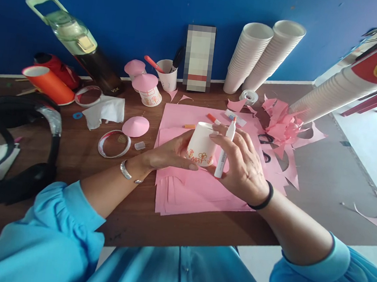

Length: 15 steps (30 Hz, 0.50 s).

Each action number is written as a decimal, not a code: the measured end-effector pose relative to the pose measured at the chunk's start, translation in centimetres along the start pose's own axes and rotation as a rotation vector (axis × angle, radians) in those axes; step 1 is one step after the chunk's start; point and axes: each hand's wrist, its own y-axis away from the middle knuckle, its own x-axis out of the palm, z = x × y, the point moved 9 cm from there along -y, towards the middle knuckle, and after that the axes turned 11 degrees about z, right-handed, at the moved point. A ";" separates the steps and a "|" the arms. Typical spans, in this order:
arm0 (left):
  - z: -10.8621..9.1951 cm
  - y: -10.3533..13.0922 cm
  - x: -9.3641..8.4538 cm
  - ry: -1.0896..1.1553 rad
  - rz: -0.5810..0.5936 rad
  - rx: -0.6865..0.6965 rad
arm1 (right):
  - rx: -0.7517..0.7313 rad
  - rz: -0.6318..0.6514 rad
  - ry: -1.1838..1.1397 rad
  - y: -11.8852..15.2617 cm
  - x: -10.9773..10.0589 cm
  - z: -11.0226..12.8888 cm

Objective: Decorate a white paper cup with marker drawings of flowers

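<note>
An upside-down white paper cup (203, 138) with orange flower and grass drawings near its rim is held over pink paper sheets (183, 192). My left hand (173, 152) grips the cup from the left side, thumb along its lower front. My right hand (242, 162) holds a white marker (225, 149) upright, its orange tip pointing up, while its fingers also touch the cup's right side. An orange marker cap (213, 119) and a small orange-yellow piece (189, 126) lie on the sheets behind the cup.
Pink-roofed cups (151, 93), a pink cone (135, 126), tape rings (114, 144) and a bottle (92, 59) are on the left. Behind stand a pen cup (168, 78), a phone (199, 59) and stacked cups (250, 53). Pink scraps (283, 124) and scissors (265, 156) lie right.
</note>
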 end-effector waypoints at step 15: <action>0.4 0.4 -0.8 0.059 -0.005 0.002 | -0.164 -0.189 -0.116 0.7 -4.7 3.3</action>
